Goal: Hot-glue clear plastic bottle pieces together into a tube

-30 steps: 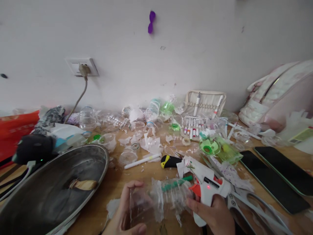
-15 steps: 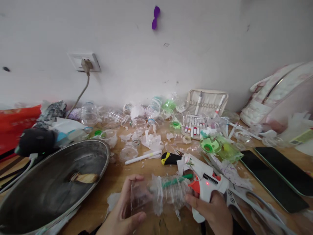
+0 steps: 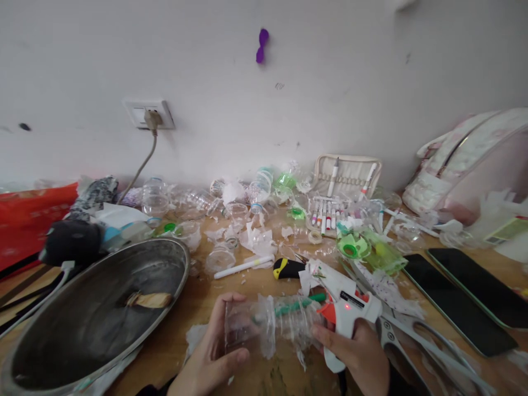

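Note:
A clear plastic bottle piece (image 3: pixel 243 327), wrapped with whitish film and strands round its middle, lies sideways between my hands. A green strip (image 3: pixel 305 302) runs along its upper side. My left hand (image 3: pixel 220 349) cups its left end, thumb in front and fingers behind. My right hand (image 3: pixel 363 352) is closed round the handle of a white hot glue gun (image 3: pixel 352 302) with an orange trigger and a lit red light. One finger of it reaches to the bottle's right end. The gun's nozzle end is partly covered by scraps of paper.
A metal basin (image 3: pixel 103 308) holding a tan brush-like piece stands at left. Behind are a white marker (image 3: pixel 243 266), a black-yellow cutter (image 3: pixel 289 268), plastic scraps and a pen case (image 3: pixel 350 170). At right are scissors (image 3: pixel 402 346), two phones (image 3: pixel 457 308) and a backpack (image 3: pixel 466 159).
The view has shifted slightly, so the wall and the basin sit a little lower and further right. Both hands keep nearly the same hold on the bottle piece and glue gun.

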Demonstrator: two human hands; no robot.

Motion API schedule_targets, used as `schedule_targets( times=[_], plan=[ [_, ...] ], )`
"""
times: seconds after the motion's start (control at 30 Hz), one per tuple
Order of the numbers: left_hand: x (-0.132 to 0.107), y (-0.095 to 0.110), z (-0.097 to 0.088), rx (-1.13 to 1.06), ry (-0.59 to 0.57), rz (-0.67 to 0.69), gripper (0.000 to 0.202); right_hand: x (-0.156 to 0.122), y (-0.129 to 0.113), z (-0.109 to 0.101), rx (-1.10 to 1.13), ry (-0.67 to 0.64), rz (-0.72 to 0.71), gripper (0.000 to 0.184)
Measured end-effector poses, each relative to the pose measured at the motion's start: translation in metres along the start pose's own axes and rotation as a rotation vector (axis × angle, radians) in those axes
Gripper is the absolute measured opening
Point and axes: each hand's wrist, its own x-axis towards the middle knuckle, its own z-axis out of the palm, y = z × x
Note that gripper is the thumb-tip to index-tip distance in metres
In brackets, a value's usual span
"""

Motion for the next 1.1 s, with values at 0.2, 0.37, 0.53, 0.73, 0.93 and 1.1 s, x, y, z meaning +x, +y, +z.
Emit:
schedule_targets(
  times=[0.2, 0.37, 0.53, 0.73, 0.93, 1.1],
  plan=[
    [0.004, -0.004, -0.005, 0.05, -0.05, 0.053, 0.059, 0.001, -0.001, 0.0, -0.017, 0.008, -0.006, 0.026],
    [0.0, -0.007, -0.008, 0.204, -0.051, 0.155, 0.055, 0.001, -0.002, 0.0, -0.031, 0.026, 0.018, 0.024],
    [-0.002, -0.009, -0.012, 0.254, -0.027, 0.202, 0.05, 0.0, -0.003, 0.0, -0.059, 0.041, 0.038, 0.024],
    [0.002, -0.003, -0.006, 0.1, -0.045, 0.121, 0.054, 0.001, 0.002, 0.001, -0.037, 0.008, 0.034, 0.024],
    [0.001, 0.004, 0.0, -0.011, -0.031, 0.022, 0.056, 0.003, 0.009, -0.001, -0.037, 0.007, 0.031, 0.028],
    [0.0, 0.005, 0.003, -0.018, -0.019, 0.009, 0.058, 0.002, 0.007, -0.001, -0.041, 0.007, 0.015, 0.026]
  ],
)
